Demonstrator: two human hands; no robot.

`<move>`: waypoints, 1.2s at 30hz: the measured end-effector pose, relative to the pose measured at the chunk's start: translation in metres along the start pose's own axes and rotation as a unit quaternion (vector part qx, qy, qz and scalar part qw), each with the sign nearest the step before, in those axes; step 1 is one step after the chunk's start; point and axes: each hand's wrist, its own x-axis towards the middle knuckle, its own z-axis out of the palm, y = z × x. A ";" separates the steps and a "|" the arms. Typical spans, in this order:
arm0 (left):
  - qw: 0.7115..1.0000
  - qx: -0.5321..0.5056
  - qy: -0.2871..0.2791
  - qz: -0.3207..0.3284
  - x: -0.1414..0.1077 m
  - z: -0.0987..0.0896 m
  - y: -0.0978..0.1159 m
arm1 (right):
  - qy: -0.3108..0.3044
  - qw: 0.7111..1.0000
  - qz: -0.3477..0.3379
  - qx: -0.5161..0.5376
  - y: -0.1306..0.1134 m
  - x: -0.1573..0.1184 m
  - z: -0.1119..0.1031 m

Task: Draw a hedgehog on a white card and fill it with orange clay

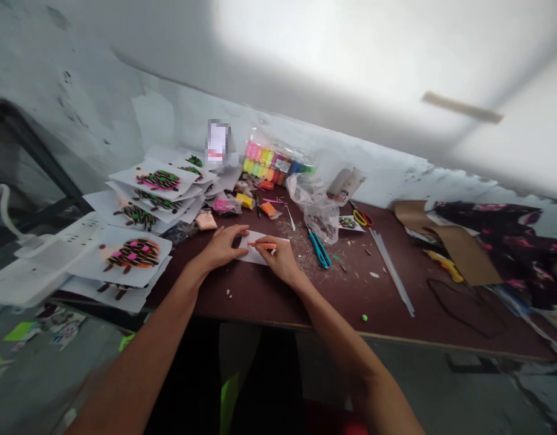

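A white sheet of paper (257, 256) lies on the dark red table between my hands. On its left edge rests my left hand (225, 244), thumb and fingers apart, with nothing held. My right hand (280, 258) is closed on a slim orange pen-like tool (268, 246), whose tip points left over the paper. Fingers partly hide the tool, so its exact kind is unclear. Beyond the left hand sits a peach lump of clay (206, 221). A turquoise-handled cutter or pliers (320, 250) lies to the right of my right hand.
Stacked papers with hedgehog-like clay pictures (132, 257) stand at the left beside a white power strip (43, 260). At the back are coloured clay packs (272, 163), a clear plastic bag (321, 220) and yellow-red scissors (362, 217). Glue sticks (391, 272) and a yellow glue gun (446, 266) lie right.
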 end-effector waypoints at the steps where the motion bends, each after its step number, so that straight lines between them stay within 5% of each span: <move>1: 1.000 -0.002 0.000 0.001 0.000 0.000 0.000 | 0.000 1.000 0.001 0.001 0.000 0.000 0.000; 36: 0.999 0.033 0.001 0.007 0.001 -0.002 0.002 | 0.008 1.000 0.018 0.001 -0.004 -0.005 -0.007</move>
